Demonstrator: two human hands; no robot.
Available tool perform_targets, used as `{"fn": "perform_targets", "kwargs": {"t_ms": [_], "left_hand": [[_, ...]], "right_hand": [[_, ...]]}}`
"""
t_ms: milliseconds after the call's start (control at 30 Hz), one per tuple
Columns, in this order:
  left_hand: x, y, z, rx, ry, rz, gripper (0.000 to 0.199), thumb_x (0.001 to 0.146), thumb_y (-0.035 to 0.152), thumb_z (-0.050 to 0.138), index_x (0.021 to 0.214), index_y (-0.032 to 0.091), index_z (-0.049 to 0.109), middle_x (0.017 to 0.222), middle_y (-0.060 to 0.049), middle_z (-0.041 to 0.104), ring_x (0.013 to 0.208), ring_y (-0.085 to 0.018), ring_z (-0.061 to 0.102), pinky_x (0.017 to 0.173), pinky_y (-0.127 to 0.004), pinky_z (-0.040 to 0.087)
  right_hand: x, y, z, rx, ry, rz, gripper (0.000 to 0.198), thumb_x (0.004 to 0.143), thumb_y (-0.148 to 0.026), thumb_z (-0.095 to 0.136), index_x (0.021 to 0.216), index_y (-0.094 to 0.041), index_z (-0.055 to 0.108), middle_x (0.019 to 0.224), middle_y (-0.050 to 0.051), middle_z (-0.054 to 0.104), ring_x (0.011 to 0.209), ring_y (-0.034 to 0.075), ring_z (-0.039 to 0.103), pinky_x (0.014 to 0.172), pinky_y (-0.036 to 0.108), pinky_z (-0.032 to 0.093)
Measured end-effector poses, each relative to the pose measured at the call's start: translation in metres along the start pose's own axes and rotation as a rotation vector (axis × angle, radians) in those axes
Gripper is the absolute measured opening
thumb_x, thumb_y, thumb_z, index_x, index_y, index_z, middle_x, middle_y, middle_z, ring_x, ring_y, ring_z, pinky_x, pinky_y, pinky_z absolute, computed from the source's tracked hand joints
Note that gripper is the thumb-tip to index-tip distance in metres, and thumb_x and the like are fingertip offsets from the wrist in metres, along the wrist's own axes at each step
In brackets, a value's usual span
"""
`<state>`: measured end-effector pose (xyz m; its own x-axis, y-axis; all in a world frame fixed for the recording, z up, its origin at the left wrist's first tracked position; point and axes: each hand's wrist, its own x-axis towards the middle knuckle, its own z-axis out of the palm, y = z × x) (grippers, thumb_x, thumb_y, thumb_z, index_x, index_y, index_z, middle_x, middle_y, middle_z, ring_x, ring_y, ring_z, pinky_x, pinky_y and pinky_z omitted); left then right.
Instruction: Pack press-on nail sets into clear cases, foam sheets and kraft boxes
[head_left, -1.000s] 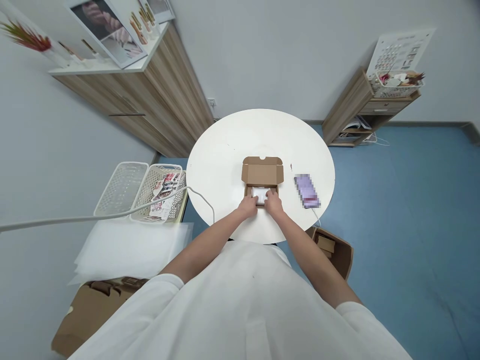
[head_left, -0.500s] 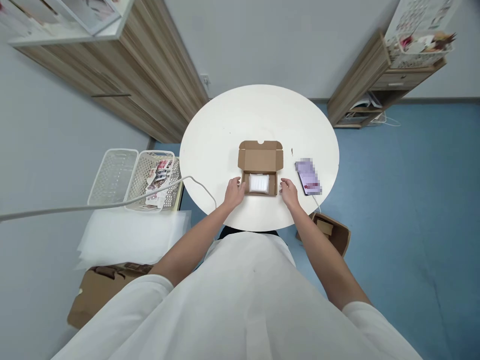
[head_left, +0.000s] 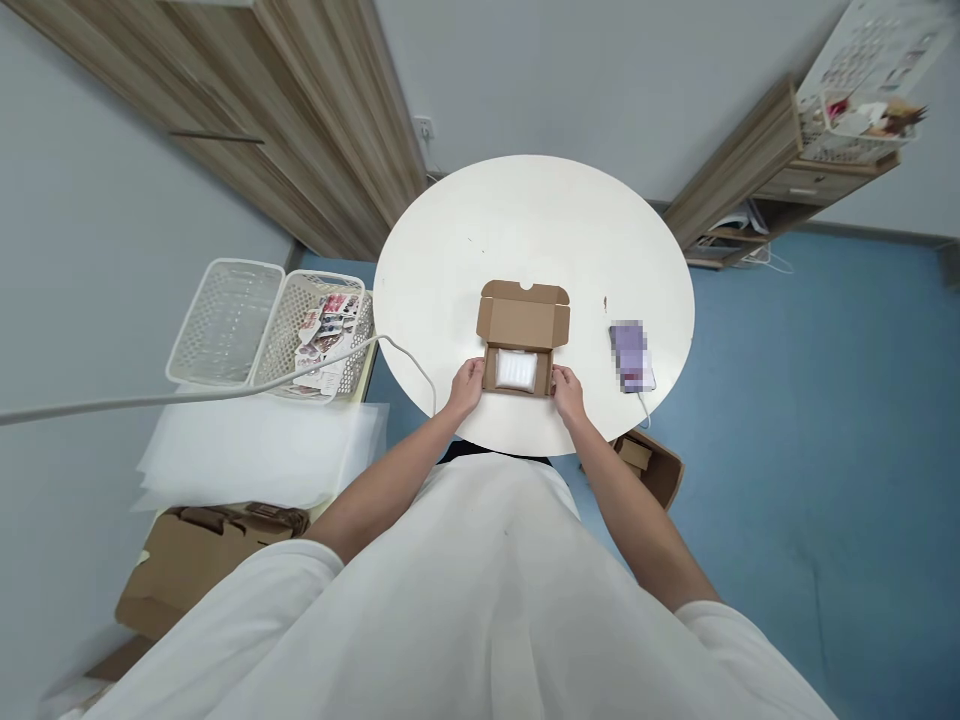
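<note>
An open cardboard box [head_left: 523, 323] stands on the white round table [head_left: 525, 215], its lid folded back away from me. Inside lies a white bubble-wrapped packet [head_left: 517, 370]. My left hand [head_left: 468, 386] grips the box's left wall with curled fingers. On the opposite side my right hand [head_left: 568, 391] holds the right wall, fingers closed against it. Parts of the fingertips are hidden behind the box sides.
A phone [head_left: 632, 357] with a cable lies on the table's right. A grey cable [head_left: 315, 375] crosses from the left to the table edge. White baskets [head_left: 225, 320], one with printed cards, and foam sheets [head_left: 255, 455] sit left. An open carton [head_left: 660, 470] is at lower right.
Both hands have closed in from beside the box onto its left and right walls. The camera view has shifted slightly.
</note>
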<state>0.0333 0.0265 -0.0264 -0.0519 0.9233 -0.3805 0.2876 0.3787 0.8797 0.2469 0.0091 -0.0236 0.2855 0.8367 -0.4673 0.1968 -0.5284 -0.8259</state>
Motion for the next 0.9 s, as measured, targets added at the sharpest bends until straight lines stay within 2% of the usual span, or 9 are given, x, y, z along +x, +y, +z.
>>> {"fn": "perform_targets", "kwargs": {"t_ms": [167, 333, 500, 633, 733, 900], "left_hand": [[0.004, 0.001, -0.017, 0.035, -0.014, 0.024, 0.036, 0.089, 0.04, 0.034, 0.106, 0.019, 0.058, 0.109, -0.007, 0.061, 0.1, -0.019, 0.055, 0.086, -0.033, 0.042], [0.007, -0.003, -0.028, 0.02, -0.04, 0.014, 0.036, 0.087, 0.04, 0.036, 0.106, 0.019, 0.058, 0.101, -0.007, 0.063, 0.093, -0.019, 0.058, 0.082, -0.033, 0.043], [0.02, 0.002, -0.041, -0.088, 0.002, -0.095, 0.038, 0.086, 0.044, 0.037, 0.104, 0.017, 0.057, 0.095, -0.009, 0.062, 0.081, -0.017, 0.06, 0.07, -0.03, 0.046], [0.043, 0.02, -0.047, -0.192, 0.061, -0.192, 0.048, 0.086, 0.051, 0.033, 0.104, 0.014, 0.057, 0.094, -0.011, 0.061, 0.074, -0.015, 0.059, 0.06, -0.025, 0.044], [0.061, 0.034, -0.049, -0.202, 0.006, -0.229, 0.057, 0.085, 0.059, 0.03, 0.102, 0.012, 0.059, 0.088, -0.01, 0.062, 0.068, -0.014, 0.058, 0.057, -0.025, 0.043], [0.079, 0.049, -0.048, -0.11, -0.096, -0.241, 0.074, 0.083, 0.067, 0.019, 0.105, 0.01, 0.062, 0.073, -0.008, 0.063, 0.062, -0.015, 0.058, 0.056, -0.027, 0.041]], "right_hand": [[-0.009, -0.005, 0.017, -0.004, 0.025, 0.008, 0.04, 0.077, -0.044, 0.041, 0.105, -0.023, 0.059, 0.104, 0.004, 0.062, 0.081, 0.017, 0.055, 0.068, 0.027, 0.044], [-0.016, -0.007, 0.018, 0.078, 0.008, 0.046, 0.043, 0.077, -0.049, 0.043, 0.107, -0.022, 0.058, 0.102, 0.005, 0.06, 0.069, 0.014, 0.054, 0.062, 0.027, 0.044], [-0.015, -0.009, 0.006, 0.226, 0.074, 0.074, 0.043, 0.077, -0.052, 0.047, 0.106, -0.021, 0.058, 0.096, 0.003, 0.057, 0.05, 0.007, 0.044, 0.053, 0.026, 0.042], [0.006, -0.018, -0.012, 0.39, 0.127, 0.14, 0.043, 0.079, -0.057, 0.044, 0.094, -0.02, 0.061, 0.084, 0.001, 0.054, 0.046, 0.005, 0.04, 0.048, 0.024, 0.041], [0.031, -0.031, -0.024, 0.468, 0.04, 0.178, 0.048, 0.079, -0.063, 0.04, 0.089, -0.02, 0.061, 0.069, -0.002, 0.048, 0.044, 0.006, 0.037, 0.044, 0.023, 0.04], [0.068, -0.056, -0.027, 0.454, -0.242, 0.234, 0.059, 0.076, -0.073, 0.032, 0.076, -0.02, 0.057, 0.055, -0.004, 0.038, 0.04, 0.007, 0.029, 0.041, 0.022, 0.035]]}}
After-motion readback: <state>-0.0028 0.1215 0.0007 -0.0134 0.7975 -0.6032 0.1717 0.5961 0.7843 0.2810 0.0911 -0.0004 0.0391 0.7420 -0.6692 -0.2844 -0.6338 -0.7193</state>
